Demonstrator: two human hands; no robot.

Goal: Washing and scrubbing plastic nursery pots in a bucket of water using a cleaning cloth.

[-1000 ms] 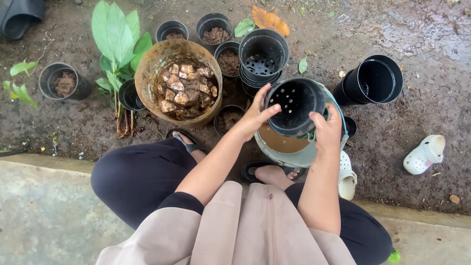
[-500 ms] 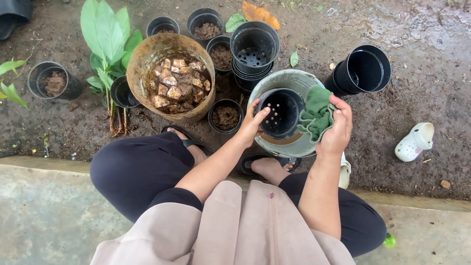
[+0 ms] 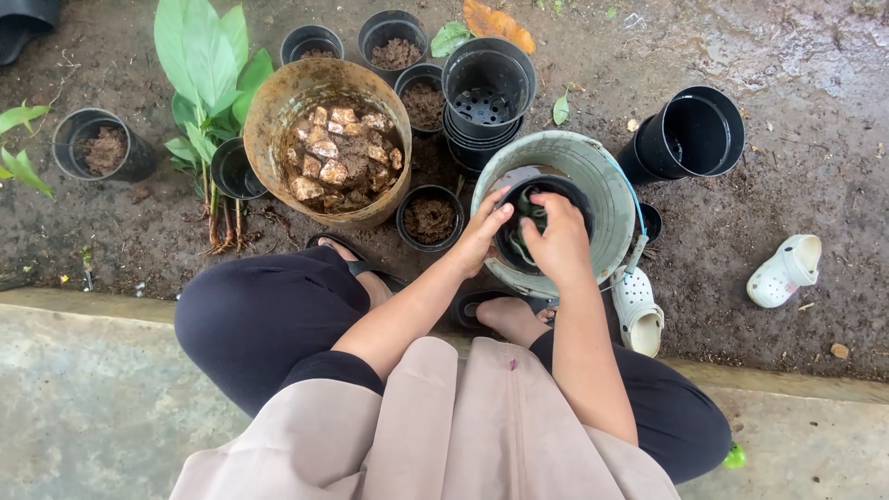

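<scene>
Rusty round metal tub of soil clods sat left | left hand gripped small black plastic pot's rim over pale round bucket | right hand — fingers closed on green cloth — inside pot.

Pot sits in bucket (on the ground); rusty tub left of it, pot stack behind.

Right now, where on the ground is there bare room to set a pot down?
Bare soil lies right of the tipped pot, above the white clog. The concrete strip at lower left is also bare. Pots crowd together around the rusty bucket, the stack and the pail.
</scene>
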